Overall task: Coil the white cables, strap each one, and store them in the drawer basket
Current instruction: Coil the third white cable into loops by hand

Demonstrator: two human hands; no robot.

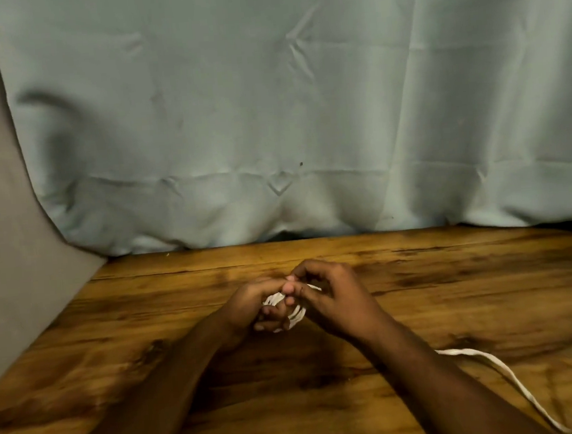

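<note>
Your left hand (250, 305) is curling its fingers round the coiled white cable (293, 310), holding it just above the middle of the wooden bench (149, 330). Your right hand (332, 298) is arching over it, pinching the coil's top with bent fingertips. The cable's loose tail (505, 374) is lying on the bench beyond your right forearm.

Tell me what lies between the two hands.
In the head view, a partly wound coil of white cable sits between the left hand and the right hand; both grip it above the wooden table.
</note>
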